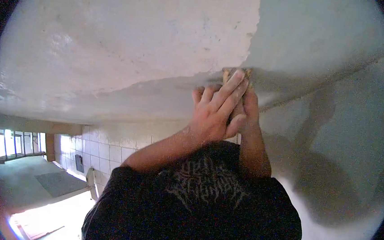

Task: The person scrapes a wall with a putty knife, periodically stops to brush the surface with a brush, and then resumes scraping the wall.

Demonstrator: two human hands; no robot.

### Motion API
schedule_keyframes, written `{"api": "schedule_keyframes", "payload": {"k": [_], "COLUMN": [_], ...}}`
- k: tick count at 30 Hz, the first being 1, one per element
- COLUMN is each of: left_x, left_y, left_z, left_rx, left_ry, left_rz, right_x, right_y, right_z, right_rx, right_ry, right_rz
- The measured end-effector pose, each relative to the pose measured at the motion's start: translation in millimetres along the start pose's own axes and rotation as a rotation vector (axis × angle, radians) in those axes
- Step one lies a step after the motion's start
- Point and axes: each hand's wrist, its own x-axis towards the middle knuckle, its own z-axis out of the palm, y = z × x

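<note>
Both my hands meet on a putty knife, its wide end pressed against the pale surface overhead. Yellowish smears mark that wide end, and fingers cover much of the tool. My right hand is closed round its handle from the right side. From the left, my left hand lies over the tool, two fingers stretched along it and the thumb beside the handle. Pale residue coats those fingertips. Just beyond the tool, a ragged edge divides a whitish coat from a greyer area.
A seam runs diagonally along the right, with a shadow on the wall below. At lower left are white tiles, a barred window, a grey switch plate and a brightly lit opening.
</note>
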Motion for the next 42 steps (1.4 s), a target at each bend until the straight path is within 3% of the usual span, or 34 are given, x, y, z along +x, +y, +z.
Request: {"api": "schedule_keyframes", "payload": {"k": [1,2,4,5,7,8,10,11,13,14,16,17,19,20,22,23,26,28,31,35,38,40,42], "left_x": [5,3,2,1,-1,-1,8,7,6,8,8,8,17,16,8,11,6,14,18,24,15,25,25], "left_y": [2,5,4,2,2,1,4,7,5,2,0,1,4,4,2,-2,2,2,-2,2,-2,-3,3], "left_z": [-3,-4,-2,-1,1,4,1,1,-1,-1,3,5,1,2,3,4,8,5,5,3,12,10,4], "left_rx": [0.032,0.029,0.0,0.006,0.022,0.017,-0.016,-0.019,-0.013,-0.005,-0.021,-0.029,-0.072,-0.068,-0.07,-0.066,-0.079,-0.073,-0.084,-0.093,-0.07,-0.072,-0.092], "left_ry": [0.005,0.007,-0.007,0.007,-0.035,-0.039,0.028,0.026,-0.038,-0.03,0.022,0.016,0.101,0.105,-0.006,0.002,-0.006,0.01,0.037,0.083,0.096,0.106,0.085], "left_rz": [0.011,0.004,0.026,0.042,0.024,0.013,0.046,0.04,0.024,0.042,0.054,0.042,0.073,0.083,0.045,0.059,0.028,0.064,0.088,0.108,0.115,0.113,0.072], "right_x": [5,0,-8,-6,-3,-3,2,-1,1,4,4,2,4,3,-1,4,-2,4,7,-1,9,12,14], "right_y": [-9,-13,-18,-14,-10,-8,-18,-18,-11,-12,-13,-15,-28,-31,-33,-28,-18,-37,-17,-10,-21,-22,-37], "right_z": [-7,-6,-2,-3,-6,-8,-13,-10,4,-1,-17,-17,-16,-17,-18,-19,-18,-19,-21,-24,-24,-25,-32], "right_rx": [0.179,0.175,1.267,1.264,0.11,0.11,0.478,0.477,1.343,1.343,0.244,0.242,0.951,0.95,0.548,0.546,0.534,0.474,0.345,0.443,0.245,0.197,0.3], "right_ry": [-0.065,-0.071,0.11,0.104,-0.026,-0.033,0.003,0.0,-0.012,-0.014,-0.063,-0.068,-0.069,-0.069,-0.022,-0.018,0.01,0.019,0.011,0.018,0.07,0.069,0.026], "right_rz": [0.186,0.19,0.312,0.29,0.043,0.053,0.108,0.116,0.112,0.089,0.105,0.119,0.026,0.015,0.12,0.104,0.33,0.209,0.189,0.224,0.172,0.006,0.116]}}
